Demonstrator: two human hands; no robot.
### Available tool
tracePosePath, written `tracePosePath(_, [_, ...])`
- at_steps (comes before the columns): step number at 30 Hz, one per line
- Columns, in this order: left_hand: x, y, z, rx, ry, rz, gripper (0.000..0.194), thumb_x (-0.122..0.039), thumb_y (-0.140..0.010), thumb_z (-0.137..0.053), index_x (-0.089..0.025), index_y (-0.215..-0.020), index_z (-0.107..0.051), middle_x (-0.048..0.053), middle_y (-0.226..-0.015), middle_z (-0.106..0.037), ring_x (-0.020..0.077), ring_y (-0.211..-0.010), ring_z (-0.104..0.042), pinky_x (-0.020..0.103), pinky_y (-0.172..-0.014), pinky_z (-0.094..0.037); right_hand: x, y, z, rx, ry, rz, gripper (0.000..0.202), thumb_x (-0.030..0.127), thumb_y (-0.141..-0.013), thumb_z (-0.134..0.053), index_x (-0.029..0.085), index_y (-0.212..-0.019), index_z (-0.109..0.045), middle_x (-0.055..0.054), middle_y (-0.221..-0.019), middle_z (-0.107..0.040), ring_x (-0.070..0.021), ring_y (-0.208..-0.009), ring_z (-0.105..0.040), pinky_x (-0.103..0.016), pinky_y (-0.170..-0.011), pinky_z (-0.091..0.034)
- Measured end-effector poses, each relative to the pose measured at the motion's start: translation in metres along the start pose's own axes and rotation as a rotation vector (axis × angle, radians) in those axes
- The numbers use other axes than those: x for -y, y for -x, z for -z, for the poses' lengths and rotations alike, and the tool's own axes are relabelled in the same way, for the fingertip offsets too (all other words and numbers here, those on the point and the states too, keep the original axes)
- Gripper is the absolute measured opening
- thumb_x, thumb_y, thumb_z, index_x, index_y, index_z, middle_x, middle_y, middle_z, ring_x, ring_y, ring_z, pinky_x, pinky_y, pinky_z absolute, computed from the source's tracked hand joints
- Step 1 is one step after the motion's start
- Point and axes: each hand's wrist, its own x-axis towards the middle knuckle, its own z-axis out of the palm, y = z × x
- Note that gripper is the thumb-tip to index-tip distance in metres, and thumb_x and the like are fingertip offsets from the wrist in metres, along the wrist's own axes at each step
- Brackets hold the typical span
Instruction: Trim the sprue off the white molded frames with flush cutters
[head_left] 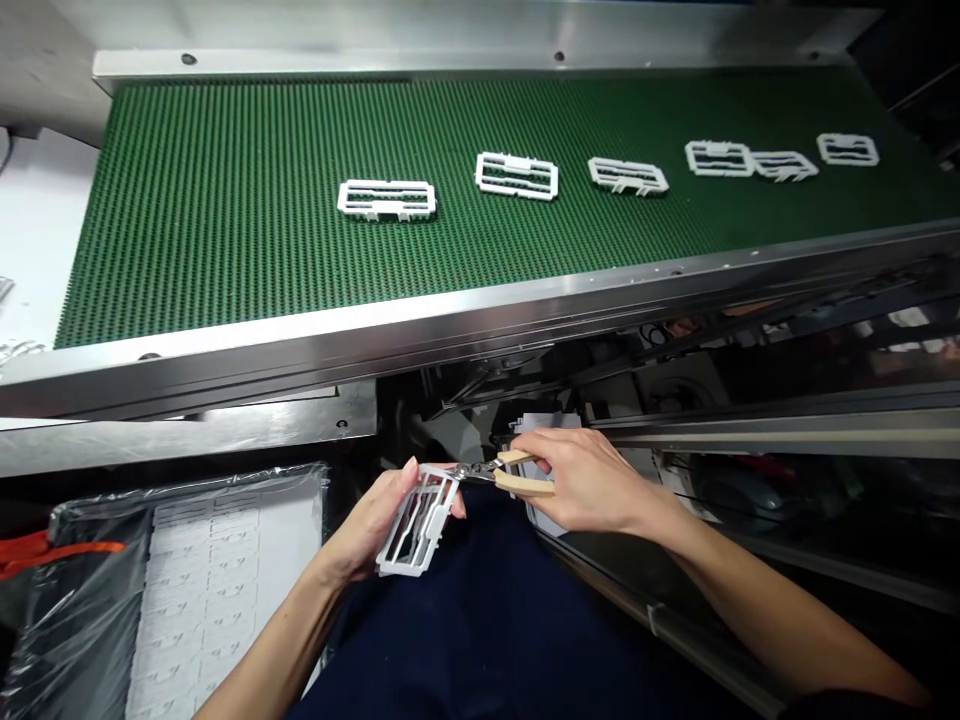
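My left hand (379,515) grips a white plastic frame (437,515) with long slots, held tilted in front of my body. In my right hand (589,478) is a pair of cutting pliers (525,486) with pale yellow handles. The metal jaws of the pliers meet the upper right corner of the frame; whether they are closed on the plastic is too small to tell. Several similar white frames lie on the green conveyor belt (247,230) beyond my hands, the nearest one (386,211) left of the middle.
A metal rail (465,312) edges the belt on my side. At lower left stands a plastic-lined box (289,560) with rows of white parts (195,590) inside. Dark machine parts and metal bars (825,430) run along the right. Something orange (45,550) lies at far left.
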Motion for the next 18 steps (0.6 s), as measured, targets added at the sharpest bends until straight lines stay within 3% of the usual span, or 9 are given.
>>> tracePosePath(9, [-0.001,0.001,0.0,0.012,0.029,-0.005,0.056,-0.06,-0.082,-0.046,-0.012,-0.102,-0.066,0.008,-0.074,-0.065,0.0133,-0.052,-0.047,0.023,-0.045,-0.034,-0.001,0.005,-0.003,0.008,0.02,0.0,0.011,0.025,-0.075,-0.059,0.022,-0.086,-0.058,0.002,-0.069,-0.06,-0.0143,-0.061,-0.054,-0.024,-0.054,-0.027])
tracePosePath(11, [0.001,0.001,0.0,0.006,0.066,0.009,0.056,-0.06,-0.083,-0.045,-0.012,-0.102,-0.066,0.008,-0.076,-0.065,0.013,-0.054,-0.048,0.023,-0.046,-0.035,-0.004,0.003,-0.006,0.011,-0.102,-0.025,0.006,0.025,-0.076,-0.058,0.021,-0.08,-0.056,0.003,-0.064,-0.057,-0.0125,-0.057,-0.05,-0.024,-0.054,-0.028])
tracePosePath(14, [0.006,-0.001,0.003,-0.037,0.072,-0.001,0.053,-0.058,-0.086,-0.042,-0.015,-0.107,-0.064,0.007,-0.079,-0.065,0.0132,-0.059,-0.051,0.022,-0.05,-0.039,-0.001,-0.001,-0.019,-0.063,-0.384,-0.117,0.019,0.036,-0.081,-0.055,0.019,-0.074,-0.052,0.003,-0.064,-0.053,-0.0107,-0.057,-0.048,-0.022,-0.053,-0.032])
tracePosePath(16, [0.004,-0.008,0.003,-0.089,-0.048,-0.051,0.047,-0.056,-0.084,-0.047,-0.019,-0.108,-0.064,0.006,-0.081,-0.066,0.0159,-0.067,-0.056,0.024,-0.057,-0.043,0.009,-0.001,-0.032,-0.168,-0.541,-0.191,0.026,0.044,-0.082,-0.055,0.019,-0.075,-0.051,0.002,-0.066,-0.053,-0.0112,-0.059,-0.049,-0.022,-0.052,-0.034])
tracePosePath(18, [-0.009,-0.026,0.0,-0.023,-0.194,-0.097,0.044,-0.057,-0.076,-0.057,-0.024,-0.103,-0.067,0.006,-0.082,-0.067,0.0237,-0.079,-0.06,0.03,-0.061,-0.047,0.022,-0.001,-0.043,-0.25,-0.673,-0.227,0.028,0.048,-0.079,-0.056,0.02,-0.079,-0.052,0.001,-0.068,-0.055,-0.0124,-0.059,-0.052,-0.022,-0.049,-0.036])
